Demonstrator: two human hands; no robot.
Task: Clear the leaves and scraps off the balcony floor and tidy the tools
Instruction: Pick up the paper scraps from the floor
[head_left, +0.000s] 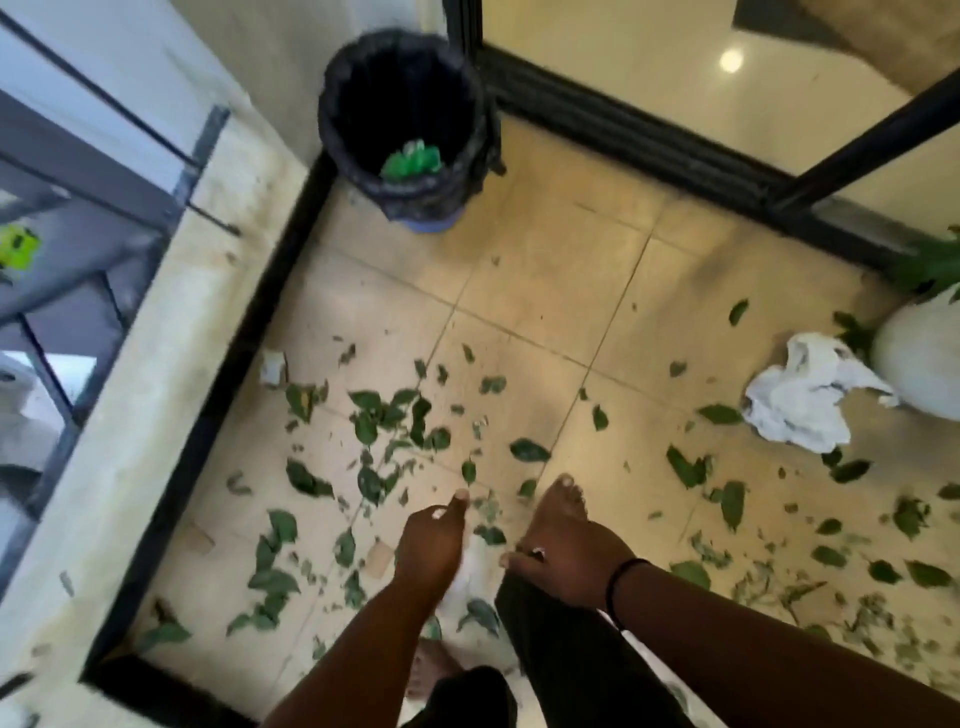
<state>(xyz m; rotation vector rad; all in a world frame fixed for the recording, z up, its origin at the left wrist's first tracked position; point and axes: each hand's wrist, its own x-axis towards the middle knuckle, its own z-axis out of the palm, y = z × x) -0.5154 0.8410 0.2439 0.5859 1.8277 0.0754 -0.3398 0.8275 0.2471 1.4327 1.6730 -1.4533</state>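
Nearest, two bare arms reach down over the floor (545, 291). The left hand (431, 545) hangs with its fingers pointing down and away; something white shows just beneath it, but whether its grip has hold of that cannot be told. The right hand (566, 564), a dark band (621, 587) on its wrist, rests on the dark trouser leg (566, 654) at the knee; its fingers seem to pinch the cloth, though the blur leaves that grip unsure. A bare foot (563, 501) stands just beyond the right hand, the other foot (428, 670) near the bottom edge.

Green leaves (374, 415) and small scraps lie scattered over the tiles, thickest in the near and middle floor, left and right of the feet. To the right, a crumpled white paper (800, 400) lies against a white pot (919, 358) holding a green plant (935, 265).

Far left, in the corner by the wall, stands a bin (405, 130) lined with a black bag, something green inside it. A black door track (649, 140) runs along the far edge.
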